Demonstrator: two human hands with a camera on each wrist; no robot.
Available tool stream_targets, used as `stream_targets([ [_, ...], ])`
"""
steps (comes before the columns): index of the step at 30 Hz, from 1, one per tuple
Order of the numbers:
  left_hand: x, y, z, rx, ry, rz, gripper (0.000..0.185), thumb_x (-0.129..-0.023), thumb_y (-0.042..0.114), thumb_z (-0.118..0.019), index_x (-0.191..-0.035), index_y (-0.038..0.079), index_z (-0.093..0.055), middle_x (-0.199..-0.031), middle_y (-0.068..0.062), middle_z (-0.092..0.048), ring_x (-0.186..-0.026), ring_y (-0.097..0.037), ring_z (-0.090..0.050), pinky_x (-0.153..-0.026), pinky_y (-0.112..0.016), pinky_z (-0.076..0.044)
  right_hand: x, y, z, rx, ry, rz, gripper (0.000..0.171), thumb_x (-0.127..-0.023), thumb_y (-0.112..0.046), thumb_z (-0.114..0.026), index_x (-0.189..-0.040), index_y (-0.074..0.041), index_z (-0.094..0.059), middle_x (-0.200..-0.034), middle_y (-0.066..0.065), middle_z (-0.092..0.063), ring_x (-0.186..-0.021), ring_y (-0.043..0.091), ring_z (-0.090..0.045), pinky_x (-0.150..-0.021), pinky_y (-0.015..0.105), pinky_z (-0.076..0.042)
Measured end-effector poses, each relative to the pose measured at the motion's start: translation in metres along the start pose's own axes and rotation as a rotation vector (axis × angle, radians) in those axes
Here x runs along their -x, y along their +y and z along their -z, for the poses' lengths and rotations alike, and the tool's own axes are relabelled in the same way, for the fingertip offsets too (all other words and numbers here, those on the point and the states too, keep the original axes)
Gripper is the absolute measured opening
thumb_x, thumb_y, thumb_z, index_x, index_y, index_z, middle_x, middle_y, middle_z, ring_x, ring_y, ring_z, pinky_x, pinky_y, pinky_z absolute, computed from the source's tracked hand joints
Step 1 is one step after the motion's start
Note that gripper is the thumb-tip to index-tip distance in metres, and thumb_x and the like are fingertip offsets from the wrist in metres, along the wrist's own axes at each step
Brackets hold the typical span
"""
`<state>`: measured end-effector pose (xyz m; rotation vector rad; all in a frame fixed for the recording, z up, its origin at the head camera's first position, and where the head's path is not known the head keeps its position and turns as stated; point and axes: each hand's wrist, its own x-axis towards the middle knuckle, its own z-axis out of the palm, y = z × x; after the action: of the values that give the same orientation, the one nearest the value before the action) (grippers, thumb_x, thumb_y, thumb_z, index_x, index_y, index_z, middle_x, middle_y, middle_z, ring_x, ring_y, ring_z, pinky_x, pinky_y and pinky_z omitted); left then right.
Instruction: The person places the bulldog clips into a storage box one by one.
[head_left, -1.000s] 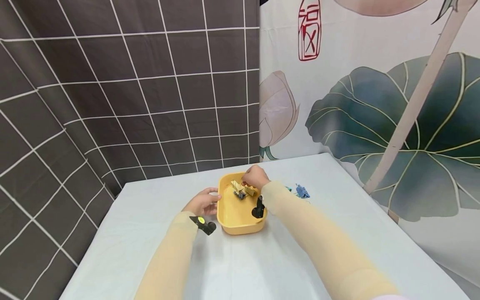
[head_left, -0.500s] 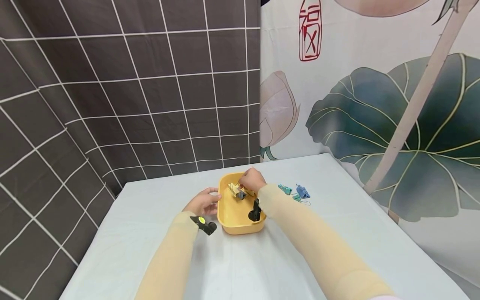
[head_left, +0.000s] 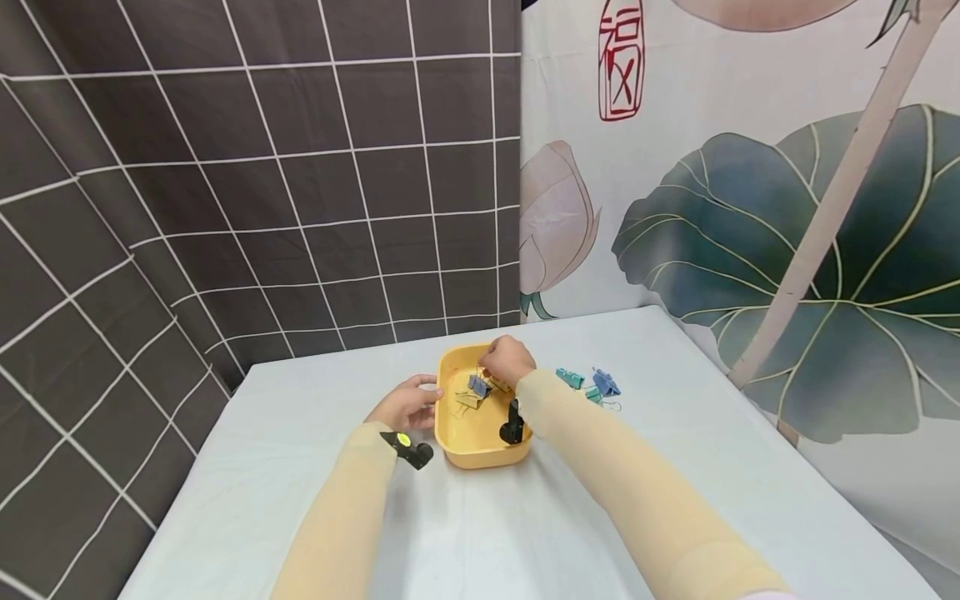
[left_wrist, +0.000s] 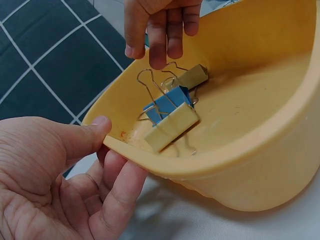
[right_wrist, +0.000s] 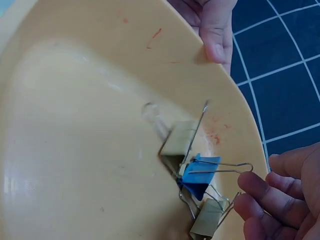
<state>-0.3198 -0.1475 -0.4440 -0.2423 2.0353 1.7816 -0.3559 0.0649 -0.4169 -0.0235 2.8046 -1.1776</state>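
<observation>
The left hand [head_left: 407, 404] grips the rim of a yellow plastic bin [head_left: 486, 461] at its nine o'clock side, thumb over the lip and fingers bent against the outer wall. The bin stands on a white-covered table [head_left: 225, 500], and three binder clips lie inside, mostly toward the twelve o'clock end. The blue binder clip [left_wrist: 178, 95] sits close against a pale yellow binder clip [left_wrist: 175, 127] on its seven o'clock side, with a second yellow binder clip [left_wrist: 192, 77] near its three o'clock side.

Over the bin at one o'clock hangs the right hand [head_left: 508, 360], fingers relaxed, a gap between thumb and forefinger, holding nothing. Its fingertips are right beside the clips' wire handles (whether they touch the metal, I can't tell).

Outside the bin, toward three o'clock, lie a teal binder clip [head_left: 570, 378], a second teal binder clip [head_left: 594, 395] and a darker blue binder clip [head_left: 606, 382]. A dark gridded cloth [head_left: 300, 183] hangs behind at eleven o'clock, a lotus-printed hanging [head_left: 750, 208] at two.
</observation>
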Motion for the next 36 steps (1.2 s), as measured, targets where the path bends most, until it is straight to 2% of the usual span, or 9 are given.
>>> stream_targets([
  [3,0.0,0.0,0.0,0.007,0.004,-0.002,0.049,-0.102,0.008,-0.058,-0.148,0.009,-0.043,-0.095,-0.011,-0.061,-0.064,-0.01,-0.057,-0.054,-0.019,-0.054,0.0,-0.001,0.002,0.004,0.01,0.003,0.024,-0.096,-0.02,-0.064,-0.083,-0.001,-0.071,-0.087,0.012,-0.076,-0.055,0.014,-0.053,-0.052,0.026,-0.045],
  [10,-0.002,-0.002,-0.001,0.013,0.022,0.008,0.049,-0.102,0.008,-0.059,-0.148,0.01,-0.045,-0.101,-0.015,-0.062,-0.065,-0.011,-0.058,-0.054,-0.02,-0.055,0.001,0.003,0.009,0.014,0.052,0.035,0.021,-0.095,-0.017,-0.061,-0.086,-0.004,-0.074,-0.088,0.01,-0.075,-0.059,0.017,-0.055,-0.056,0.028,-0.045],
  [19,-0.002,-0.002,0.0,0.016,0.015,0.006,0.049,-0.102,0.008,-0.059,-0.148,0.009,-0.044,-0.097,-0.013,-0.061,-0.063,-0.011,-0.057,-0.054,-0.02,-0.055,-0.004,0.013,0.032,0.024,0.087,0.056,0.017,-0.096,-0.02,-0.064,-0.098,-0.008,-0.076,-0.088,0.006,-0.075,-0.075,0.02,-0.062,-0.068,0.032,-0.052],
  [26,-0.002,-0.001,0.001,0.015,0.013,0.01,0.048,-0.101,0.009,-0.06,-0.146,0.01,-0.045,-0.092,-0.01,-0.06,-0.064,-0.01,-0.057,-0.055,-0.02,-0.055,-0.005,0.028,0.055,0.054,0.111,0.035,0.017,-0.097,-0.022,-0.062,-0.099,-0.009,-0.073,-0.089,0.004,-0.074,-0.084,0.021,-0.066,-0.075,0.035,-0.056],
  [36,-0.002,0.0,0.0,-0.001,0.028,0.02,0.048,-0.101,0.009,-0.06,-0.147,0.012,-0.046,-0.097,-0.012,-0.062,-0.064,-0.011,-0.058,-0.054,-0.021,-0.055,0.0,0.058,0.086,0.085,0.111,0.002,0.018,-0.098,-0.021,-0.061,-0.103,-0.008,-0.071,-0.093,0.007,-0.073,-0.089,0.024,-0.064,-0.077,0.038,-0.054],
])
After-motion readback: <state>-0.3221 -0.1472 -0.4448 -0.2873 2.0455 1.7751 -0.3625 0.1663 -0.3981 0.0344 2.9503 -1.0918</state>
